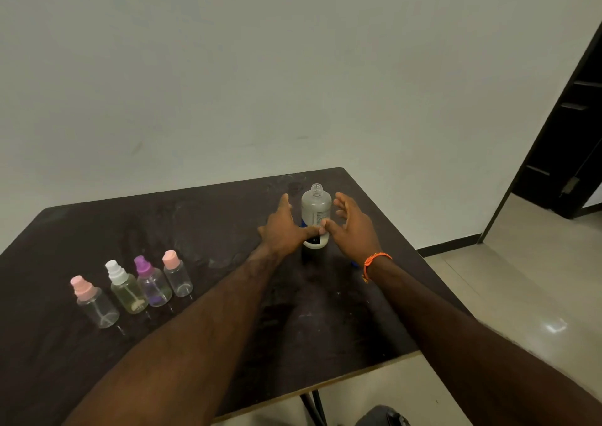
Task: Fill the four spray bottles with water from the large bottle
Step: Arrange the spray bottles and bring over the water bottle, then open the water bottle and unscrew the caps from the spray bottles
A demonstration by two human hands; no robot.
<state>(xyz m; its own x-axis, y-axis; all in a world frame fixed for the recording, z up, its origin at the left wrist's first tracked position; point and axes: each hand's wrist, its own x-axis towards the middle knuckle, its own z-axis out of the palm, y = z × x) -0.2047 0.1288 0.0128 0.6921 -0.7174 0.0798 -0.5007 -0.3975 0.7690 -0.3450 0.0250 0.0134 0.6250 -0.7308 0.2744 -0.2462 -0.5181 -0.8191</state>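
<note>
**Reaching for the large bottle**

Nearest: two bare forearms stretched across the dark table [228, 204], orange wristband [374, 262] on the right. Left hand [283, 227] and right hand [351, 223] flank the large bottle [316, 214], fingers spread and relaxed, gripping nothing yet; thumbs seem to brush its lower front, hard to confirm. Large bottle upright, cap off, near the far right edge. Four spray bottles [133, 285] in a row at left, well apart, all capped. Best approach, probably: close both palms low on the body, lift level, uncap a spray bottle before tipping, pour slowly into the narrow neck.
</note>
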